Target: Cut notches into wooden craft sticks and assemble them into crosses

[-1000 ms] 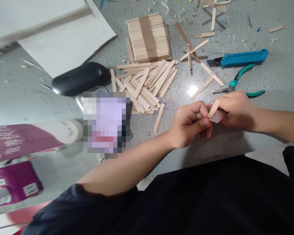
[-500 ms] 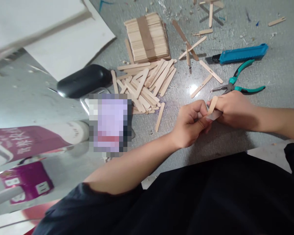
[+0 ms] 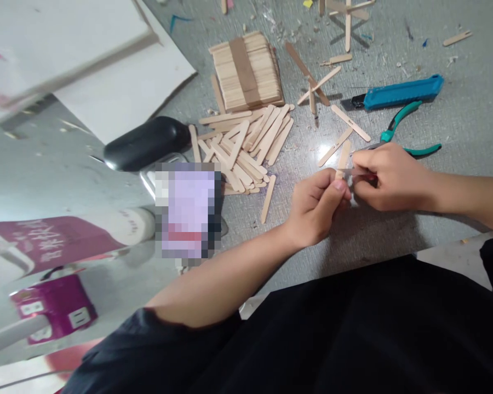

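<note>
My left hand point(image 3: 316, 205) is closed in a pinch around the lower part of a wooden craft stick point(image 3: 344, 155), which points up and away from me. A small knife point(image 3: 353, 172) is gripped in my right hand point(image 3: 388, 178), its thin metal blade lying across the stick just above my left thumb. A bit of red shows within the right fingers; most of the handle is hidden. At the blade the stick's wood looks nicked and pale. Just beyond my right hand lie teal-handled pliers point(image 3: 425, 149), partly covered by it, and two notched craft sticks point(image 3: 350, 122).
A blue utility knife point(image 3: 402, 92) lies beyond the pliers. Loose craft sticks point(image 3: 240, 150) are heaped left of centre, below a banded bundle point(image 3: 267, 71). Joined sticks point(image 3: 320, 85) stand farther back. Leftward are a black case point(image 3: 148, 142), a pixelated object point(image 3: 189, 213) and a purple power strip point(image 3: 57, 306).
The blade has moved from below the stick's middle, near the left fingertips, to lie across the stick. My right hand has turned and drawn slightly apart. The view has shifted slightly.
</note>
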The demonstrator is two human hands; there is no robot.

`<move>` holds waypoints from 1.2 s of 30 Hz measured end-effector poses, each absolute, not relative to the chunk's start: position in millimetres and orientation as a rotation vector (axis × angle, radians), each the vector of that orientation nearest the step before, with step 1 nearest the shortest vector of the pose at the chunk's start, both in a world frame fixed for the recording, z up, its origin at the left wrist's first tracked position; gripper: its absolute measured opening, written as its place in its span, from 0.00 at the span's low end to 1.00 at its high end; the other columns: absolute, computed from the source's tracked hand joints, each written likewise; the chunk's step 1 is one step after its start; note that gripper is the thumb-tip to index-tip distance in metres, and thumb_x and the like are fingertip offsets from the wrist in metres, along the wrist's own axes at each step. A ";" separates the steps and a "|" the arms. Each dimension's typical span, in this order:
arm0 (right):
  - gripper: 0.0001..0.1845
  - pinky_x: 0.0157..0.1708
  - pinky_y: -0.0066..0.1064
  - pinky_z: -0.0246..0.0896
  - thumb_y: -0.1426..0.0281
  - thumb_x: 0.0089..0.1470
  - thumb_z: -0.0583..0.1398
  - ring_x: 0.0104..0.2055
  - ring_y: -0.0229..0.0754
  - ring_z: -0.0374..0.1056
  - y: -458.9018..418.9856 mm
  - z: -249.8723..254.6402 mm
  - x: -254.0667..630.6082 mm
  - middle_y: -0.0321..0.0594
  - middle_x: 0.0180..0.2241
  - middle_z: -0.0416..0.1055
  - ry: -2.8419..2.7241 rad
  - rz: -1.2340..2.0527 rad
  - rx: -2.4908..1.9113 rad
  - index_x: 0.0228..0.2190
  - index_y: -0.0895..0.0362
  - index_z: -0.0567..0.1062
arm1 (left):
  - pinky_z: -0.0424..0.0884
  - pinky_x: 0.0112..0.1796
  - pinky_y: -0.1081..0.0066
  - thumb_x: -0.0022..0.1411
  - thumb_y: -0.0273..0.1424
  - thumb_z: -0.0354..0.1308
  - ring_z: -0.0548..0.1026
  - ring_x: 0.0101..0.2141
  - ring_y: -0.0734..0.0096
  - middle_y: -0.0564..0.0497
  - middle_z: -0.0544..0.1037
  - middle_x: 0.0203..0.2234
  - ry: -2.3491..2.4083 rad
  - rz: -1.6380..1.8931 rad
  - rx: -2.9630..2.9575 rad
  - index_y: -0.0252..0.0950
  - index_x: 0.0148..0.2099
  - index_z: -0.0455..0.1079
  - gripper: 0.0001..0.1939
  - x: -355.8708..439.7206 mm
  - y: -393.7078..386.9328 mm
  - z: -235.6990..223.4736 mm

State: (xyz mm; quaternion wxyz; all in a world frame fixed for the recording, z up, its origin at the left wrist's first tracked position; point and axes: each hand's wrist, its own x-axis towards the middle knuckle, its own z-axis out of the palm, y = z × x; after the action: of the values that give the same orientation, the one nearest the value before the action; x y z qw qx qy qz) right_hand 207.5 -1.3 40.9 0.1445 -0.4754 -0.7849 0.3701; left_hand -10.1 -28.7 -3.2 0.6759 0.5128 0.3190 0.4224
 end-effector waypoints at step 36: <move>0.33 0.32 0.42 0.39 0.48 0.87 0.40 0.28 0.44 0.64 -9.3 25.0 217.3 0.42 0.32 0.77 -2.547 0.536 -1.318 0.42 0.51 0.75 | 0.62 0.23 0.68 0.88 0.47 0.59 0.65 0.19 0.75 0.56 0.70 0.17 1.043 1.203 1.436 0.41 0.30 0.73 0.30 -14.0 -30.9 -1.9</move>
State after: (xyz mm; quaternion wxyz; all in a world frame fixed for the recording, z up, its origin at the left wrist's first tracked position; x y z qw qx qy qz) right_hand 217.3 -9.3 25.0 0.1115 -0.4490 -0.8675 0.1827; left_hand -14.0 -30.9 -1.9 0.4782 0.5882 0.4274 0.4927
